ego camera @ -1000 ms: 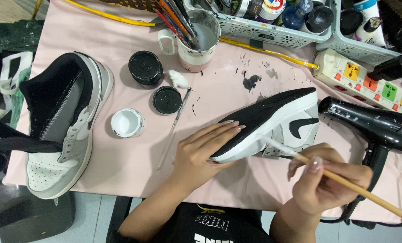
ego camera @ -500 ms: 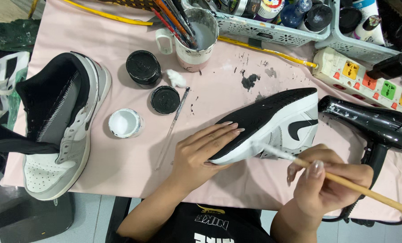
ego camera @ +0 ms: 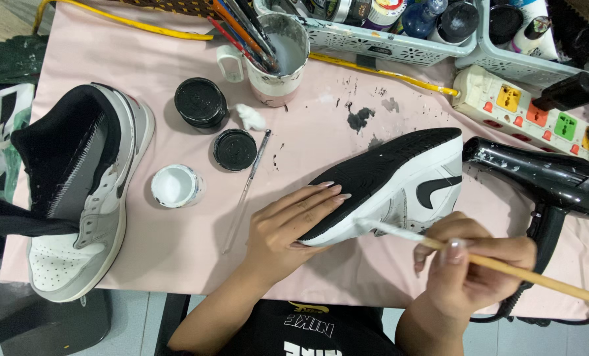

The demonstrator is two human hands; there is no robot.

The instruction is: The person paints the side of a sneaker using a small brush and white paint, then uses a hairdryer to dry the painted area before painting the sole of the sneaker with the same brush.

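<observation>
A white sneaker (ego camera: 406, 181) with a black sole lies tilted on its side on the pink table cover (ego camera: 143, 257). My left hand (ego camera: 291, 221) presses flat on the sole near the heel end and steadies it. My right hand (ego camera: 476, 267) grips a long wooden-handled paintbrush (ego camera: 505, 267); its white-coated tip touches the shoe's white side near the heel. A second sneaker (ego camera: 87, 191), grey, white and black, lies at the left edge of the table.
A small open pot of white paint (ego camera: 174, 186), a black jar (ego camera: 201, 103) and its lid (ego camera: 234, 149) sit left of centre beside a thin brush (ego camera: 247, 188). A cup of brushes (ego camera: 271, 56), storage baskets (ego camera: 387, 36), a power strip (ego camera: 525, 109) and a black hair dryer (ego camera: 545, 178) fill the back and right.
The brush tip has shifted slightly along the white side of the shoe. My left hand and the shoe have stayed in place.
</observation>
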